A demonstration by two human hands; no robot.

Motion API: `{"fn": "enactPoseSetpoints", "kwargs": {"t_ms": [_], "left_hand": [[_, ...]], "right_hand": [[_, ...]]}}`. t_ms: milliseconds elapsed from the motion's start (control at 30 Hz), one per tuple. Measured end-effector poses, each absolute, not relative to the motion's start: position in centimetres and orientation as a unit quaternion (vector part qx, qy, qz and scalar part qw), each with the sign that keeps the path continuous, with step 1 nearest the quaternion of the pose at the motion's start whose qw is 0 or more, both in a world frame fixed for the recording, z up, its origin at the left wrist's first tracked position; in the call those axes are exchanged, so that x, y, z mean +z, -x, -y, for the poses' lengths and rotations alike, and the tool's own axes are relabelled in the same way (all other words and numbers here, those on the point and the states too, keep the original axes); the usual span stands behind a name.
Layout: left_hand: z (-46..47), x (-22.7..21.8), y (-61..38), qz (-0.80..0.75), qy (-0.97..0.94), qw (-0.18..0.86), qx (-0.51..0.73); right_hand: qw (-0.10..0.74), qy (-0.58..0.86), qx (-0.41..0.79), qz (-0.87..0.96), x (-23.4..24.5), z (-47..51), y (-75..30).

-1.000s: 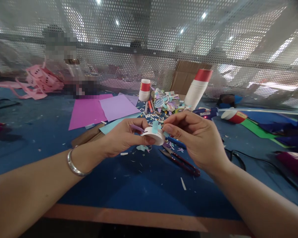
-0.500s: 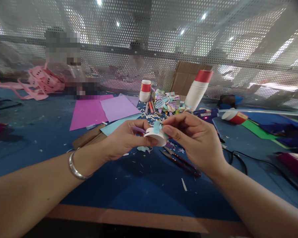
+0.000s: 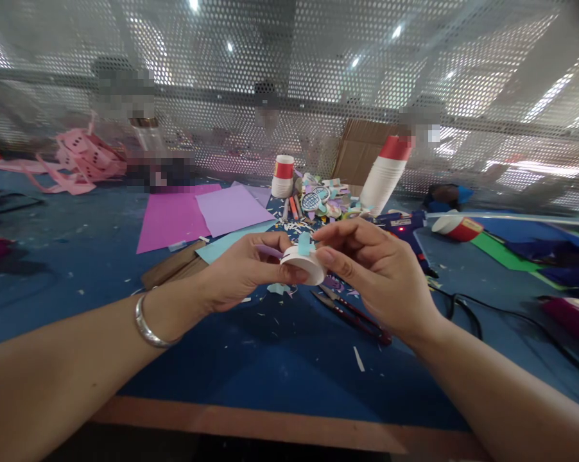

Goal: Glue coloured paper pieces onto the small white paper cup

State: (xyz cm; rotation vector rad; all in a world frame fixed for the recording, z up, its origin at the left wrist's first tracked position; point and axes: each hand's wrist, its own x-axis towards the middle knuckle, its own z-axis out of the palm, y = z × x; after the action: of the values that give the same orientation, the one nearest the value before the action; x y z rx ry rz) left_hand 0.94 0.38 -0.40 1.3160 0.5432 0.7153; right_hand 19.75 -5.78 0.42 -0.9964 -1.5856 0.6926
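Between my hands is a short round white piece (image 3: 312, 269), like the cut-off bottom of a paper cup, with a light-blue paper tab (image 3: 305, 244) standing on its side. My left hand (image 3: 255, 266) grips its left side between thumb and fingers; a purple paper strip (image 3: 269, 251) shows by these fingers. My right hand (image 3: 371, 269) is closed in a pinch at the piece's right edge, the thumb touching it. Whatever lies between the right fingertips is hidden. Below the hands, scissors (image 3: 352, 314) with dark handles lie on the blue table among paper scraps.
Purple paper sheets (image 3: 239, 210), a magenta sheet (image 3: 174, 218) and a light-blue sheet (image 3: 217, 247) lie to the left. Behind stand a short cup stack (image 3: 283, 176), a leaning tall stack (image 3: 386, 173) and a heap of paper pieces (image 3: 323, 196). A glue gun (image 3: 407, 228) and cables are at right.
My right thumb has shifted slightly onto the white piece's right edge, and the piece has tilted a little. My left hand keeps its hold.
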Motion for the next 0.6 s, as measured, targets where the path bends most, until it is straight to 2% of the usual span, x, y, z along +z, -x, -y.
{"fn": "enactPoseSetpoints", "kwargs": {"t_ms": [300, 600], "left_hand": [[-0.27, -0.21, -1.02, -0.269, -0.613, 0.669, 0.322], [-0.26, -0.03, -0.72, -0.291, -0.761, 0.506, 0.282]], "right_hand": [[0.534, 0.435, 0.277, 0.67, 0.61, 5.71, -20.12], [0.465, 0.446, 0.308, 0.7, -0.04, 5.25, -19.94]]}}
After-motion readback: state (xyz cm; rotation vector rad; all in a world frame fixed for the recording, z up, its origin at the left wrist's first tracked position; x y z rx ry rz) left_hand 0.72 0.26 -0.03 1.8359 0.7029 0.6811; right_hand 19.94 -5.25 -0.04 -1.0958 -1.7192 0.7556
